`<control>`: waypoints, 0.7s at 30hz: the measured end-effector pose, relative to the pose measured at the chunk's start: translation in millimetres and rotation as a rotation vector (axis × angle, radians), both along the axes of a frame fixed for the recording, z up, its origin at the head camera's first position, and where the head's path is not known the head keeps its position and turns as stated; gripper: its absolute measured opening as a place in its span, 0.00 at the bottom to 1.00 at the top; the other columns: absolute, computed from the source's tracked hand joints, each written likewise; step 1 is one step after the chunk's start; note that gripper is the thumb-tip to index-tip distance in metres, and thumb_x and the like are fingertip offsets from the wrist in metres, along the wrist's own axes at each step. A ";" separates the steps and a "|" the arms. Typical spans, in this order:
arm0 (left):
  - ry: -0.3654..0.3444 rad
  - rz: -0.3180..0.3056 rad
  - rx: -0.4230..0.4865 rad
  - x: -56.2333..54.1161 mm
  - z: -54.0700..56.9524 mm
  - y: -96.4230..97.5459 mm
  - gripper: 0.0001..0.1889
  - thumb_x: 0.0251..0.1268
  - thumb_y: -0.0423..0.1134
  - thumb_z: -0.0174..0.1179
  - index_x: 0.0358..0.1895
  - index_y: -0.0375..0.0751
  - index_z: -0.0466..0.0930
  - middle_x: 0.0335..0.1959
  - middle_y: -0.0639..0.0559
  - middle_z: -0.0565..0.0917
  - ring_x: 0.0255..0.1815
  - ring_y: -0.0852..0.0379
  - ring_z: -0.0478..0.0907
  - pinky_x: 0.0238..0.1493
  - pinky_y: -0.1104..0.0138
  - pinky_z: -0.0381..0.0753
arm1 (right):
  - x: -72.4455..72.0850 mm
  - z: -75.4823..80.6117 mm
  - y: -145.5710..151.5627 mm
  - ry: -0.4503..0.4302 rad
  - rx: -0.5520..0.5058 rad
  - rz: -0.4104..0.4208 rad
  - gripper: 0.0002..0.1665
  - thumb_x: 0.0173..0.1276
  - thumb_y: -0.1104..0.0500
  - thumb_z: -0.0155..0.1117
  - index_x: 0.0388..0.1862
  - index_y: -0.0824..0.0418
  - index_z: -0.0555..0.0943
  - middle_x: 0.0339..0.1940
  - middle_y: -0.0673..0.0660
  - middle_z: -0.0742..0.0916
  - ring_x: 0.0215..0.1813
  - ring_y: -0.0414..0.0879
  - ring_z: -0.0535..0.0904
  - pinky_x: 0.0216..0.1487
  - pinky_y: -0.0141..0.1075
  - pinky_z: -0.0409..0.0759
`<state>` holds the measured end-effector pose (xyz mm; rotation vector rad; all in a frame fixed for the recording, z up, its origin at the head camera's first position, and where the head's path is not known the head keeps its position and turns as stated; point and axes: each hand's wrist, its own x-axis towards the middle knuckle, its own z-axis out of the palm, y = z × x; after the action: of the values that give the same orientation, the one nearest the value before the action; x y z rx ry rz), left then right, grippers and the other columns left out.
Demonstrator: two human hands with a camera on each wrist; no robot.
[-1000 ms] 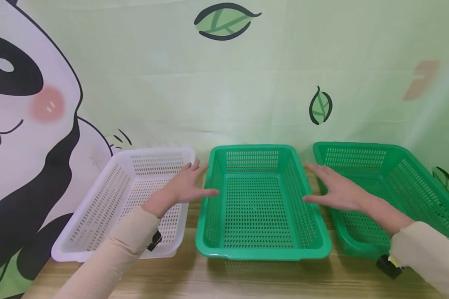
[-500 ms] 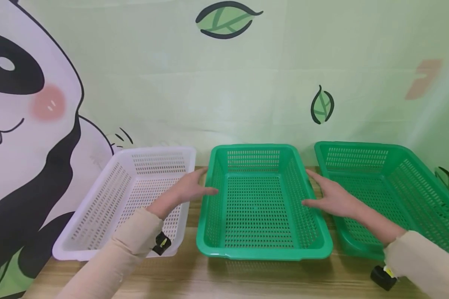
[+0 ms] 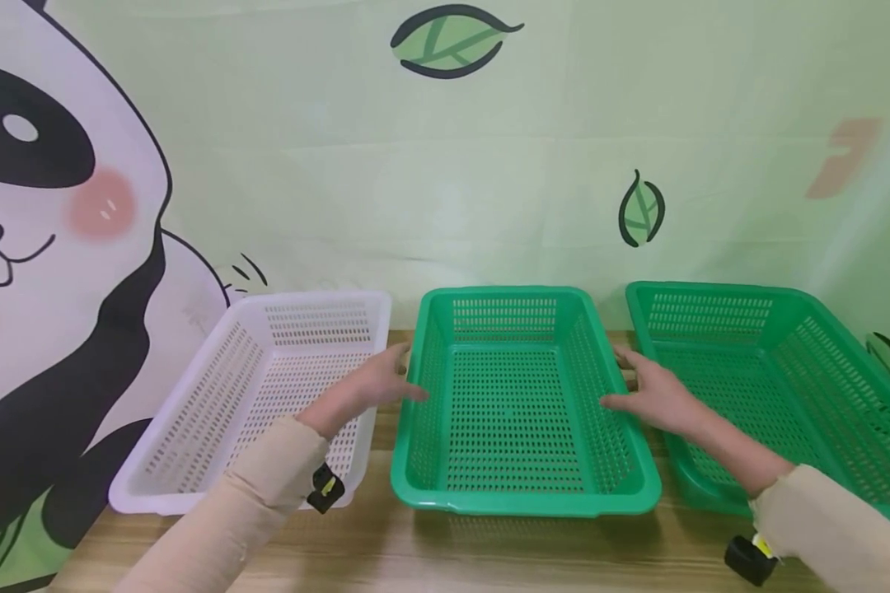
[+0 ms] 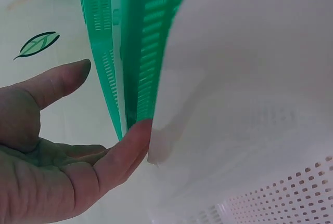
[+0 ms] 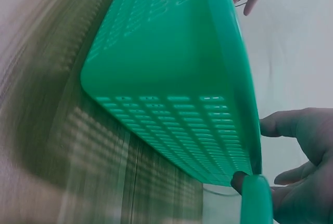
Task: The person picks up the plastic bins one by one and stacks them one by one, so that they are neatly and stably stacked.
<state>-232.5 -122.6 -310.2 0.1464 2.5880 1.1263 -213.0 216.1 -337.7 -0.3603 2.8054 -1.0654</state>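
In the head view an empty green perforated plastic basket (image 3: 522, 504) stands between my two hands. My left hand (image 3: 381, 377) is at its left rim, thumb over the edge and the other fingers down outside. The left wrist view shows that hand (image 4: 52, 182) with thumb and fingers spread apart below the green wall. My right hand (image 3: 656, 397) straddles the right rim, thumb on the inner side. From the right wrist, the thumb and a fingertip of that hand (image 5: 307, 167) show right at the basket's rim, with a gap between them.
A white perforated basket (image 3: 148, 501) stands to the left, under my left forearm. Another green basket (image 3: 779, 306) is on the right, partly under my right forearm. All rest on a wooden table (image 3: 386, 556) before a printed cloth (image 3: 326, 189) with a panda and leaves.
Both hands have lowered slightly at the middle basket's sides, and their fingers have dropped outside the rims and bent more. The baskets have not moved on the table.
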 end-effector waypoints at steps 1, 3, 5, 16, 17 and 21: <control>-0.013 0.000 0.015 0.4 -0.2 0.3 0.43 0.51 0.31 0.63 0.70 0.36 0.48 0.58 0.33 0.70 0.56 0.40 0.70 0.51 0.51 0.73 | -0.1 -0.4 0.0 -0.006 -0.004 -0.003 0.50 0.59 0.58 0.62 0.69 0.73 0.44 0.63 0.76 0.62 0.55 0.69 0.68 0.45 0.53 0.74; -0.045 0.004 0.033 1.0 -0.7 1.0 0.44 0.50 0.29 0.62 0.70 0.38 0.47 0.55 0.32 0.72 0.52 0.41 0.74 0.46 0.54 0.77 | -0.1 -0.6 0.1 -0.022 -0.011 -0.006 0.50 0.59 0.58 0.62 0.69 0.74 0.44 0.62 0.77 0.63 0.55 0.70 0.68 0.45 0.52 0.75; -0.072 0.003 0.046 1.6 -0.9 1.5 0.44 0.50 0.27 0.62 0.70 0.39 0.46 0.53 0.33 0.74 0.48 0.42 0.76 0.43 0.55 0.79 | -0.3 -0.8 -0.1 -0.038 -0.008 -0.012 0.50 0.58 0.59 0.63 0.69 0.75 0.44 0.60 0.77 0.64 0.55 0.70 0.68 0.44 0.52 0.75; -0.122 -0.007 -0.048 1.9 -2.9 -1.4 0.37 0.49 0.24 0.61 0.65 0.27 0.54 0.51 0.32 0.74 0.39 0.44 0.80 0.37 0.60 0.81 | -1.2 1.5 -0.8 -0.130 0.011 -0.018 0.49 0.55 0.62 0.62 0.67 0.78 0.46 0.56 0.79 0.66 0.53 0.69 0.67 0.43 0.50 0.74; -0.125 -0.008 -0.049 2.1 -2.7 -1.7 0.37 0.49 0.24 0.61 0.65 0.27 0.54 0.51 0.32 0.73 0.39 0.44 0.80 0.37 0.60 0.81 | -1.2 1.7 -0.8 -0.135 0.012 -0.017 0.48 0.55 0.62 0.61 0.67 0.78 0.47 0.56 0.79 0.66 0.53 0.70 0.66 0.43 0.50 0.74; -0.133 -0.001 -0.029 3.1 -1.6 -2.4 0.37 0.49 0.23 0.61 0.65 0.27 0.55 0.52 0.32 0.73 0.38 0.45 0.80 0.36 0.61 0.81 | -1.5 3.0 -0.8 -0.150 0.006 -0.018 0.47 0.55 0.63 0.61 0.67 0.78 0.47 0.57 0.79 0.65 0.55 0.71 0.64 0.45 0.51 0.73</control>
<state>-229.3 -124.9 -311.8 0.0638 2.4852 1.0599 -214.5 215.3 -334.7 -0.2440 2.6836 -1.0407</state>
